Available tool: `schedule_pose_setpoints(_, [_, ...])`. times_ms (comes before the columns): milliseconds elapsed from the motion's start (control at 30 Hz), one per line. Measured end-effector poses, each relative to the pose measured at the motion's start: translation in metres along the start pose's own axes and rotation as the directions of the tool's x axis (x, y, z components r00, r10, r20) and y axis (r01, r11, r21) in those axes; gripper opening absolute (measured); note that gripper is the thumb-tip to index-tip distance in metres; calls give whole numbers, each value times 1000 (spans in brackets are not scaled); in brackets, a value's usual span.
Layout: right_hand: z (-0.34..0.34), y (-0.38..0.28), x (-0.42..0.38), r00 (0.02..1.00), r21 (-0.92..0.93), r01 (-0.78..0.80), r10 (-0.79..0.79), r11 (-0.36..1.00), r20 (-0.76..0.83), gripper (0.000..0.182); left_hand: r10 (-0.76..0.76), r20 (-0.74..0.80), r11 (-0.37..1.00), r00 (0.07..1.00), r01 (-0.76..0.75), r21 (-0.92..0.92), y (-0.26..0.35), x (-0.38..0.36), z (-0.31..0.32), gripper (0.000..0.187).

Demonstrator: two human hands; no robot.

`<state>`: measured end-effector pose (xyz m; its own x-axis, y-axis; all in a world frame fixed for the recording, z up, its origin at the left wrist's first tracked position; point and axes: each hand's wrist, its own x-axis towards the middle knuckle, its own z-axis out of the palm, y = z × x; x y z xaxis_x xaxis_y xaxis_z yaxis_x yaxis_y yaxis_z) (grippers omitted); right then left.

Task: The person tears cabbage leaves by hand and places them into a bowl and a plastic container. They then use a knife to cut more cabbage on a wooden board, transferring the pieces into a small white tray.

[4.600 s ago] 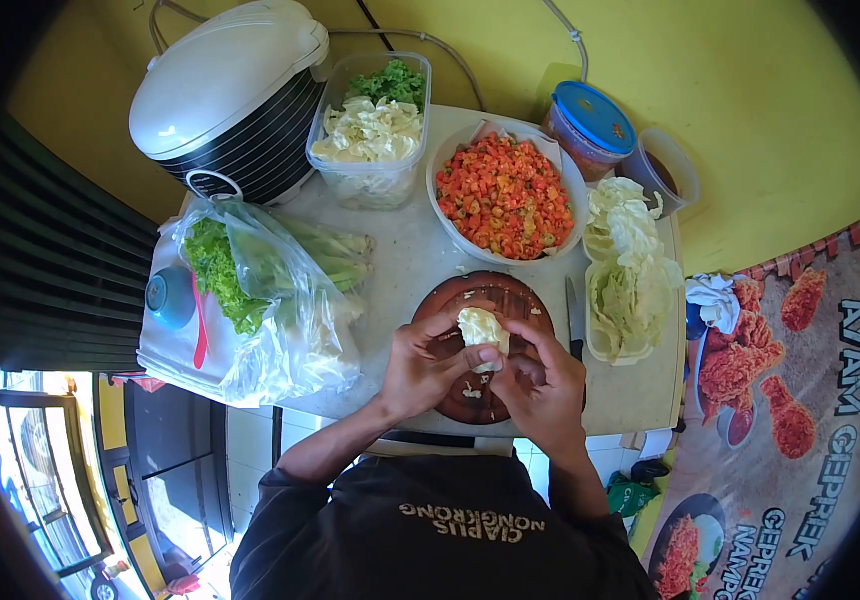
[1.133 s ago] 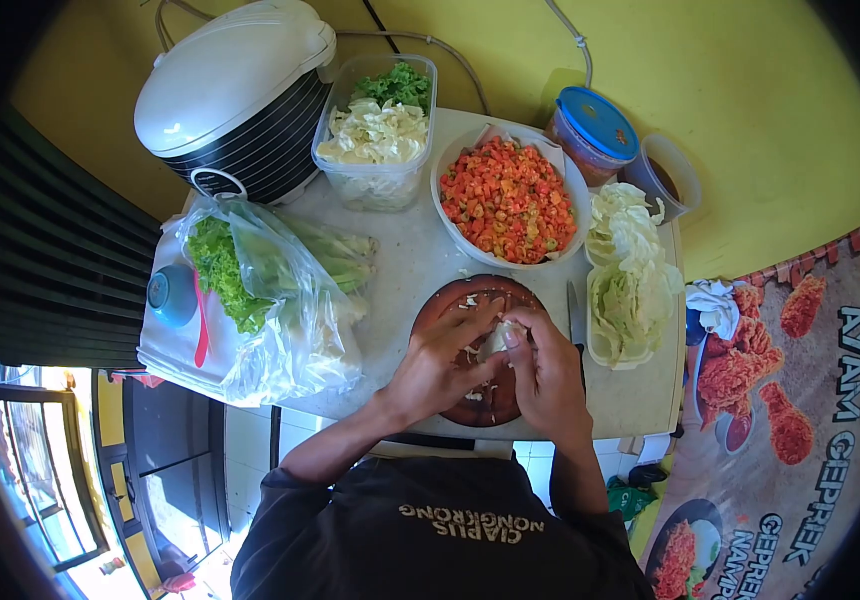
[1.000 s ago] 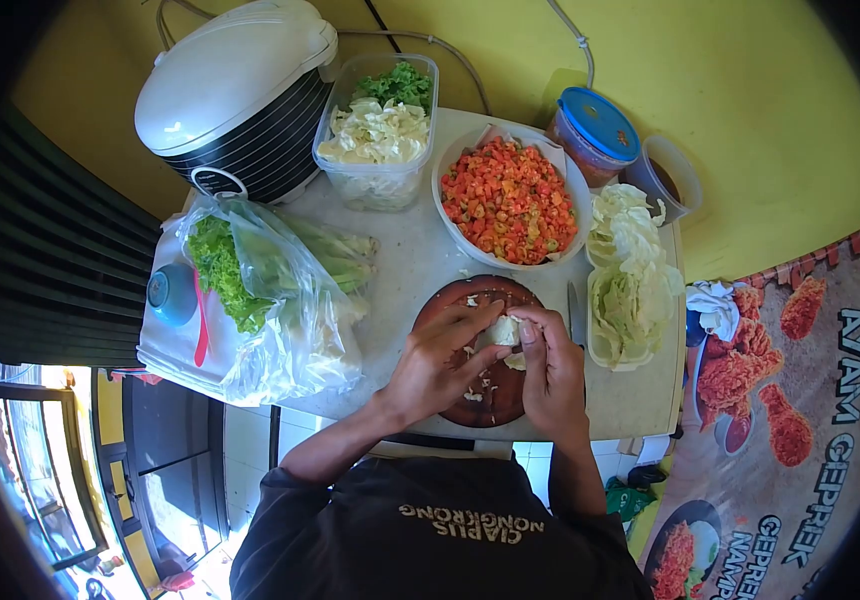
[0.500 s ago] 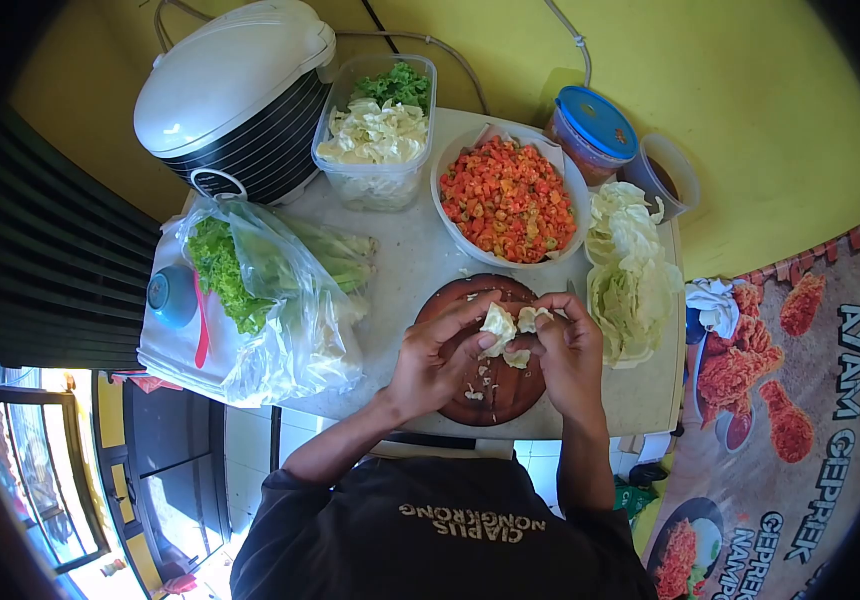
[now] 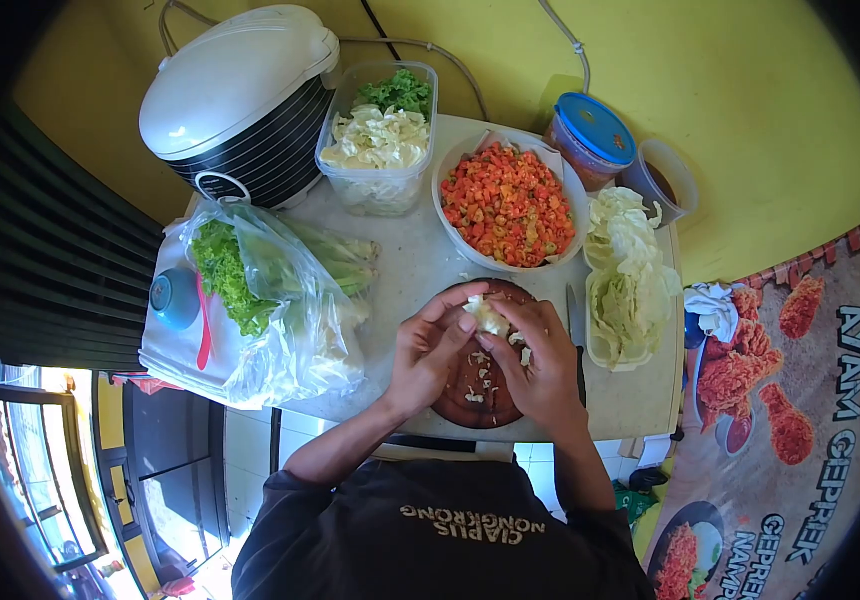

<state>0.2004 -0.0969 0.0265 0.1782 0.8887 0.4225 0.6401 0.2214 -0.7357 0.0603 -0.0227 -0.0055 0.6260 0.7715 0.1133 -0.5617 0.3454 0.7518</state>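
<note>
Grasping a pale vegetable piece (image 5: 491, 318) with the fingertips of left hand (image 5: 423, 352) and right hand (image 5: 543, 375), both thumbs at its near side. Holding it between both hands, above the round wooden board (image 5: 503, 408) and its small pale scraps (image 5: 485, 375), left of the knife (image 5: 573, 312).

Left hand (image 5: 422, 362) and right hand (image 5: 544, 375) holding a whitish vegetable piece (image 5: 490, 317) over a round wooden board (image 5: 468, 408), pale scraps (image 5: 481, 376) on the board, knife (image 5: 572, 308) just right, white bowl (image 5: 458, 244) of chopped red-orange pieces (image 5: 510, 203) beyond, bagged lettuce (image 5: 228, 275) leftward, pale counter (image 5: 405, 270) beneath
</note>
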Motion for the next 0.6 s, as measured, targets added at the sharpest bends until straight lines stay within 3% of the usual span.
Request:
schedule_pose_setpoints(100, [6,3,-10,1000,-19,21,-21,1000,4,40,-66,-91,998,994,64,-20,2,0,-1,31])
schedule_pose_setpoints(167, [11,7,-13,992,-114,122,-124,986,-15,37,-140,-182,989,973,129,-72,6,1,4,26])
schedule_pose_setpoints(300, [8,4,-8,991,-150,131,-127,980,36,36,-178,-189,975,966,147,-166,3,-5,3,25])
schedule_pose_setpoints(367, [8,10,-11,986,-180,153,-138,972,91,37,-278,-206,949,938,234,-212,2,-5,2,23])
schedule_pose_setpoints(600, [4,26,-13,964,-159,255,-237,954,120,36,-348,-234,926,908,294,-236,9,-6,9,23])
